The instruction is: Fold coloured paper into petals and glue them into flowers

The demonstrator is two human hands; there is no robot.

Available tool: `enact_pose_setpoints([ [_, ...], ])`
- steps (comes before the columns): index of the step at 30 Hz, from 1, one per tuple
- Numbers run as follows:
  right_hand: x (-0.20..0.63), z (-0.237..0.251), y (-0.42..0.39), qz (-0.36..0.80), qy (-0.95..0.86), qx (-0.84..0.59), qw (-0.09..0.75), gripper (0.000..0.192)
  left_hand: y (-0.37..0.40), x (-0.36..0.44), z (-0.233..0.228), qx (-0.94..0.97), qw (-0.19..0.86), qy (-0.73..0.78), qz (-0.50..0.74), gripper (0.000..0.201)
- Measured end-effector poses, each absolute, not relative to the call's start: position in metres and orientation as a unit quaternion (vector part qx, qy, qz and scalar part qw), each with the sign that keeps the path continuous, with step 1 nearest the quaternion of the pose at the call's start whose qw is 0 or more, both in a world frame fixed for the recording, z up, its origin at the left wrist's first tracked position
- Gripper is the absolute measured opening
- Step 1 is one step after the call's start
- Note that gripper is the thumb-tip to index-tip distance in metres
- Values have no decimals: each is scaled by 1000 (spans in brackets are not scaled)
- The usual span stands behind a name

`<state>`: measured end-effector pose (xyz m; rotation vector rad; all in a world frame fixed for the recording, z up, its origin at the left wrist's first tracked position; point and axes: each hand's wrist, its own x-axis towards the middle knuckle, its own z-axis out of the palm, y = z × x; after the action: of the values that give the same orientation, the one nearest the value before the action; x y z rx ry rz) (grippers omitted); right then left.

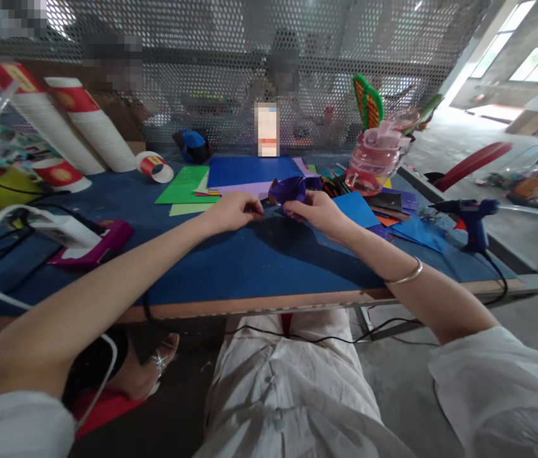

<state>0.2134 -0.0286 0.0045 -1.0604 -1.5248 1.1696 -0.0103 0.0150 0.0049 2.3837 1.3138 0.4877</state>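
Observation:
Near the middle of the table, my right hand (319, 211) is closed on a folded purple paper piece (290, 191), thumb on its near side. A small brownish patch shows at the piece's left edge. My left hand (233, 210) is just to its left, low over the tabletop and apart from it. Its fingers are curled in with thumb and fingertips near each other; whether something small is between them I cannot make out. Behind both hands lie a dark blue sheet (249, 172) and a green sheet (185, 184).
A pink water bottle (376, 162) stands at the back right, near blue paper (357, 210). A blue glue gun (476, 222) is at the right edge. On the left are a purple power strip (111, 238), stacked paper cups (99, 130) and cables. Perforated metal mesh (230, 76) rises behind.

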Motion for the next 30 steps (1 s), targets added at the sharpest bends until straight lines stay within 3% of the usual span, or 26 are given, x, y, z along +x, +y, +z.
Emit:
enact_pose_setpoints([
  [10,214,3,-26,459,-629,-433,453,17,12,-6,3,858,127,479,138,16],
  [12,214,3,-26,454,-634,-435,450,17,3,-12,17,863,193,446,136,15],
  [15,214,2,-26,450,-639,-438,445,17,-13,-21,40,851,383,356,48,20],
  [17,213,2,-25,452,-640,-440,439,15,-22,-23,50,842,424,333,22,25],
  [20,213,2,-25,455,-641,-445,429,15,-24,-20,51,863,311,373,141,44],
  [22,214,0,-24,456,-650,-446,413,15,-19,-15,45,840,236,402,277,34],
  [24,214,-5,-24,451,-673,-442,385,17,-14,-8,37,808,258,381,369,20],
  [27,214,-14,-24,420,-721,-433,342,23,-11,1,25,800,350,318,369,53],
  [30,213,-11,-28,361,-777,-423,295,29,-15,7,15,805,386,309,327,50],
])
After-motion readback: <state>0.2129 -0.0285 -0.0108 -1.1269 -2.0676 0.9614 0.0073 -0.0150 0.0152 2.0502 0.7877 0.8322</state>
